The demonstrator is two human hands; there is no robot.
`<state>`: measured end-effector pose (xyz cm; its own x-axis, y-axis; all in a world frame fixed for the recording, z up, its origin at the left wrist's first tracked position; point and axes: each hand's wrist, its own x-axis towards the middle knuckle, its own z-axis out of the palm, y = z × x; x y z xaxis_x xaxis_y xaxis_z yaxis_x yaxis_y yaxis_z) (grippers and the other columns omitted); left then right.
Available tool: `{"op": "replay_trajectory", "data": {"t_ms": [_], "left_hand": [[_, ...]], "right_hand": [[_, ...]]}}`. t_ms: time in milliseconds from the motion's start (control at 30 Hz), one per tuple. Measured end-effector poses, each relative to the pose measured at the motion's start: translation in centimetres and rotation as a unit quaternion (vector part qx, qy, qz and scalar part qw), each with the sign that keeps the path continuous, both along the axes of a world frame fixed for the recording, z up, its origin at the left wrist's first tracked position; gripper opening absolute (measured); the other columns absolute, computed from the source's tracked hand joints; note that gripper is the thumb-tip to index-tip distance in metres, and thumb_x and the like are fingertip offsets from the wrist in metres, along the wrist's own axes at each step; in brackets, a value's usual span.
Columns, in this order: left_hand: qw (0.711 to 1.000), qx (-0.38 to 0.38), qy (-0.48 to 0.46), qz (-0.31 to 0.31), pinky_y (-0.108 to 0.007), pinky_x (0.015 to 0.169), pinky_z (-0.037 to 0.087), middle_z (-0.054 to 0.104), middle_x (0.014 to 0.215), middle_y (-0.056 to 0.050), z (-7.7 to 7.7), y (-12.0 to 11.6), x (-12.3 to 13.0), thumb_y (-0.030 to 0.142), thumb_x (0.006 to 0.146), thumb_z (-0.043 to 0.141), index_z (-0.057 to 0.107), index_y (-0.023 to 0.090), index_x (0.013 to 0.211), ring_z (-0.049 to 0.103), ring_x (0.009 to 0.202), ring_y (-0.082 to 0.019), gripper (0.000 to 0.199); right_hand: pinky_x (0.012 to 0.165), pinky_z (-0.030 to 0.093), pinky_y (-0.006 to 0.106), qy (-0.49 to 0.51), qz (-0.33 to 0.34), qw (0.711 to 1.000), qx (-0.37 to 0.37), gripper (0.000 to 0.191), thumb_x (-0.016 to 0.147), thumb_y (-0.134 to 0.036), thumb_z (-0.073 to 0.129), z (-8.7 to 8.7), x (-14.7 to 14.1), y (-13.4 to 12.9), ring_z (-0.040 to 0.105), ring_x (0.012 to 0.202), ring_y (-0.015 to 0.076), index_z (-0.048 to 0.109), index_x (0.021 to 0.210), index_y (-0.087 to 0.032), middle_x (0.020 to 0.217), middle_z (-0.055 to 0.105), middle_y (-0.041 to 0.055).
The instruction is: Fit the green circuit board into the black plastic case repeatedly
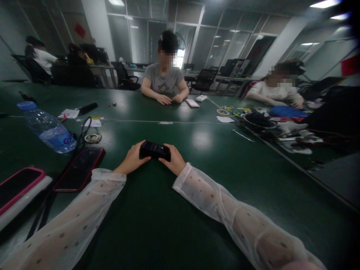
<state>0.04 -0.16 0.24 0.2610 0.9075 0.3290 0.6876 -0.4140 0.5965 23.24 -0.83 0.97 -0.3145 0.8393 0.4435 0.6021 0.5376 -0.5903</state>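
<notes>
Left hand (132, 159) and right hand (175, 160) are gripping opposite ends of a black device (154, 150), which is sitting directly between them. Its long axis is running from hand to hand, dipping slightly toward the right; neither hand is lying nearer. Its screen is facing the wearer. Cannot tell whether its underside is touching the table (157, 221). A phone (80, 168) is lying left of the left hand; a wrench (243, 135) is lying beyond the right hand, farther right.
</notes>
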Motion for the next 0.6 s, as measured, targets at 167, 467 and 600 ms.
{"op": "replay_trajectory", "data": {"t_ms": [167,467,600], "left_hand": [[1.0,0.01,0.001,-0.003,-0.051,0.097,0.04,0.048,0.132,-0.015,-0.2,0.2,0.0,0.042,0.076,0.068,0.03,0.021,0.14,0.046,0.121,-0.032,0.077],[1.0,0.027,0.004,-0.015,-0.049,0.097,0.04,0.051,0.13,-0.012,-0.4,0.4,-0.1,0.038,0.081,0.063,0.034,0.022,0.138,0.049,0.119,-0.029,0.066],[1.0,0.011,0.007,-0.016,-0.048,0.097,0.04,0.05,0.131,-0.012,-0.2,0.2,-0.2,0.038,0.083,0.061,0.035,0.022,0.137,0.047,0.121,-0.029,0.063]], "right_hand": [[0.094,0.047,0.047,0.034,-0.004,0.999,-0.027,0.055,0.071,-0.021,0.072,-0.4,0.0,0.4,0.058,0.107,0.0255,0.046,0.12,-0.02,0.112,0.058,0.0092],[0.095,0.046,0.045,0.168,-0.066,0.978,0.1,0.052,0.08,-0.027,0.063,0.5,0.2,-0.2,0.054,0.11,0.0255,0.04,0.125,-0.02,0.118,0.052,0.0117],[0.097,0.043,0.049,0.178,-0.133,0.968,0.118,0.051,0.08,-0.025,0.061,-0.1,0.9,0.4,0.051,0.113,0.0274,0.039,0.125,-0.018,0.119,0.05,0.0132]]}}
